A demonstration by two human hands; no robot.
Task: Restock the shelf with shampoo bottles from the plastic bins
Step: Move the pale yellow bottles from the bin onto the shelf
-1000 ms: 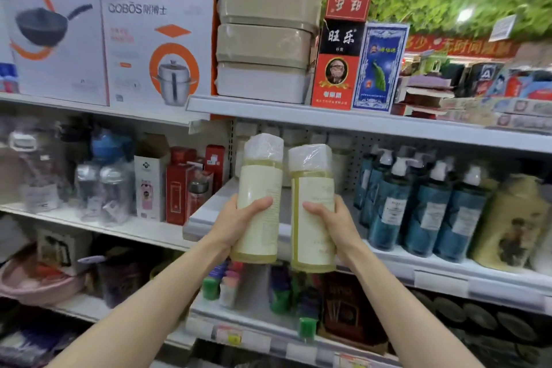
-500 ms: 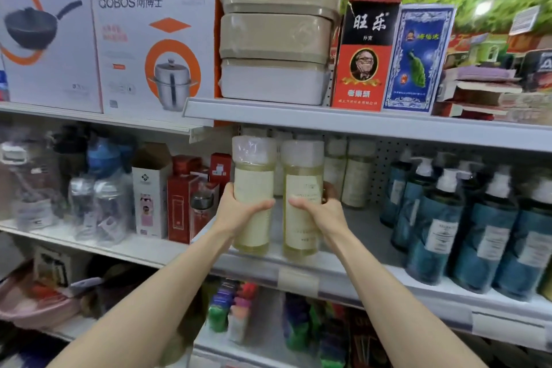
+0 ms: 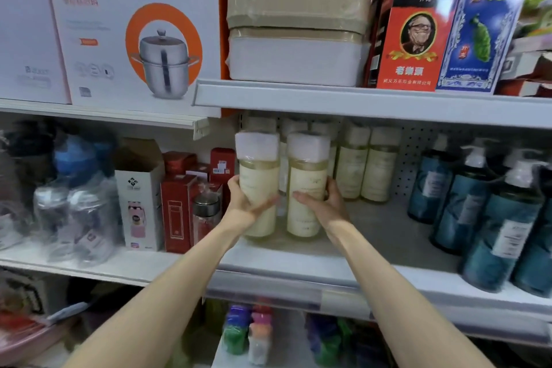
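Observation:
Two tall cream-yellow shampoo bottles with white plastic-wrapped caps stand upright side by side on the grey middle shelf [image 3: 373, 275]. My left hand [image 3: 243, 206] grips the left bottle [image 3: 259, 179] at its middle. My right hand [image 3: 321, 206] grips the right bottle [image 3: 307, 176] the same way. Both bottle bases rest on or just above the shelf near its front left. More bottles of the same kind [image 3: 366, 164] stand behind and to the right, against the pegboard back.
Dark teal pump bottles [image 3: 484, 212] fill the shelf's right side. The upper shelf edge [image 3: 358, 101] hangs close over the bottle caps. Red boxes [image 3: 179, 209] and wrapped flasks stand on the left-hand shelf. Small coloured bottles [image 3: 248, 331] sit on the shelf below.
Both hands have carried the two bottles forward and down, from in front of the shelf to standing on it, and the camera has come closer.

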